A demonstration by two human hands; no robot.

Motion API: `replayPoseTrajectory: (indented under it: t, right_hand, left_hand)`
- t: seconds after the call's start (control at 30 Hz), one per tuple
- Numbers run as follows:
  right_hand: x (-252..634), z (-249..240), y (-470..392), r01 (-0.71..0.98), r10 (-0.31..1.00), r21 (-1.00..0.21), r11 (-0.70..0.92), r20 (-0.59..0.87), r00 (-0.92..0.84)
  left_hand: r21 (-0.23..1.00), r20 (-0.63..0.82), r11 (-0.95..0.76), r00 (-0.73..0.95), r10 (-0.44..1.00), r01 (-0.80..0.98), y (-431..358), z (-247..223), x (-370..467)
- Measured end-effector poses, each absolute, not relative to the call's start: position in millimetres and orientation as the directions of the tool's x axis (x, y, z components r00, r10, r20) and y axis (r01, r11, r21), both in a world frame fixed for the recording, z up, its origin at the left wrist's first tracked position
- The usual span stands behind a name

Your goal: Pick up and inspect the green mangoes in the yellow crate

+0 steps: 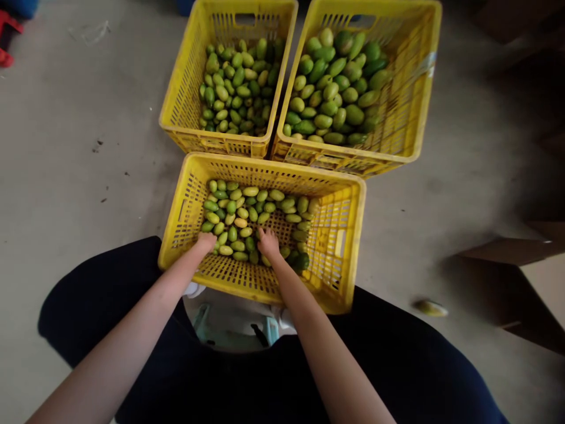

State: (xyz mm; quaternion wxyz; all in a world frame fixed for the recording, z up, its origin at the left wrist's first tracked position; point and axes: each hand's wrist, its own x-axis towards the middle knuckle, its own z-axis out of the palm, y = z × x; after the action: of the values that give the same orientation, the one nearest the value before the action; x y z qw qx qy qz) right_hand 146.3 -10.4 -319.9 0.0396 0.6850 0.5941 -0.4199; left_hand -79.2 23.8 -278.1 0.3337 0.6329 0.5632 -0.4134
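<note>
1. Fruit [241, 222] of smooth, oval shape, deep green to yellow with one nearly orange, lies loose across the middle of the frame, inside a yellow rectangular plastic crate [349, 235].
2. This crate has slotted walls, a perforated floor and a thick rounded rim; a bare strip of its floor shows between the larger cluster and a smaller group along the right.
3. At upper centre stands a second slotted yellow plastic crate [180, 88], and to its right a third yellow plastic crate [408, 112] with a pale strip on its right rim; both hold similar green ovals, plumper in the third.
4. The bare left hand [206, 240], left of centre, reaches over the near rim with its arm slanting up from lower left. Its fingers bend down against the cluster's edge; whether they grip a piece cannot be told.
5. The bare right hand [268, 242], at the centre, hangs palm down beside the bare strip, fingers pointing forward and partly bent, its arm rising from lower right. I cannot tell whether it holds anything.
6. Dark cloth-covered legs [92, 282] spread either side of the near crate, over smooth grey flooring [110, 171]; brown cardboard [541, 250] sits at the right edge.
</note>
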Motion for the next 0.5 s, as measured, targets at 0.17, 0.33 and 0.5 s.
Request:
replayPoseTrajectory:
  t: [0.17, 0.33, 0.5]
  right_hand:
    - [151.6, -314.8, -6.4, 0.777, 0.784, -0.491, -0.395, -0.620, 0.007]
    - [169.2, -279.6, 41.9, 0.588, 0.834, -0.664, -0.463, -0.550, 0.036]
    - [174.4, -188.2, 87.6, 0.351, 0.910, -0.862, -0.365, -0.409, -0.059]
  left_hand:
    - [0.002, -0.906, -0.112, 0.049, 0.421, 0.994, 15.4, -266.8, -82.6]
    - [0.099, -0.872, -0.036, 0.104, 0.478, 0.994, 48.5, -237.5, -69.9]
    - [0.296, -0.725, 0.049, 0.191, 0.662, 0.954, 98.2, -159.4, -55.3]
